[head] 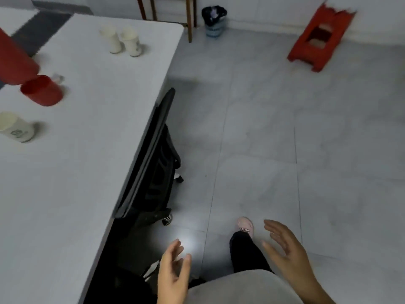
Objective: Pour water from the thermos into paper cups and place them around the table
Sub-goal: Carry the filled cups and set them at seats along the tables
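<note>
A red thermos [15, 62] stands at the left edge of the white table [92, 132], with its red cap [41, 91] upside down beside it. Two paper cups [121, 41] stand side by side near the table's far right corner. A third paper cup [16, 127] sits at the left, nearer me. My left hand [174, 266] and my right hand [285, 249] hang over the floor to the right of the table, fingers relaxed, holding nothing. Both are well away from the cups.
A black office chair [153, 163] is tucked against the table's right side. A red plastic stool [320, 38] and a small bin with a dark bag [213, 20] stand on the grey tiled floor at the back. My foot [246, 227] is on the tiles.
</note>
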A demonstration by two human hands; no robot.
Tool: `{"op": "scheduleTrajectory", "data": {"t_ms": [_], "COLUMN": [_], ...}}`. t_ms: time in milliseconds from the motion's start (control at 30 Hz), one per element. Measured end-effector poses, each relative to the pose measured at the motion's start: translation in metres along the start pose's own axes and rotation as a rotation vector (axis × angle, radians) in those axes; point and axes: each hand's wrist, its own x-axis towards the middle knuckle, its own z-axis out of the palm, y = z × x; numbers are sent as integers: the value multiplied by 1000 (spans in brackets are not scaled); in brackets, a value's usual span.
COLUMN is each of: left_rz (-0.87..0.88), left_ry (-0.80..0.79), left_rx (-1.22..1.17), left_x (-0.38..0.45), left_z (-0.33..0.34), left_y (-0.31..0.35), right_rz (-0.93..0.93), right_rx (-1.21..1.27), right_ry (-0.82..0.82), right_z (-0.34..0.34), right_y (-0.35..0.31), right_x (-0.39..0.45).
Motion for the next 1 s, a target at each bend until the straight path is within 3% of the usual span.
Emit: {"op": "scheduleTrajectory", "data": {"t_ms": [200, 300, 433, 767, 1000], "left_rz": [90, 163, 190, 85, 186], "left_ry": [-118, -245, -292, -113, -113], "left_rx": [112, 110, 64, 18, 13], "left_x": [67, 93, 123, 262, 421], "left_z": [121, 197, 275, 345, 400], "left_y": [44, 79, 110, 149, 246], "right_rz": [80, 33, -62, -26, -129], "right_rx": [90, 125, 125, 128, 99], "right_ry": [247, 254, 210, 193, 116], "right_z": [-91, -133, -177, -216, -208], "right_y": [43, 38, 10, 21, -62], "right_x": [55, 116, 195, 367, 557]}}
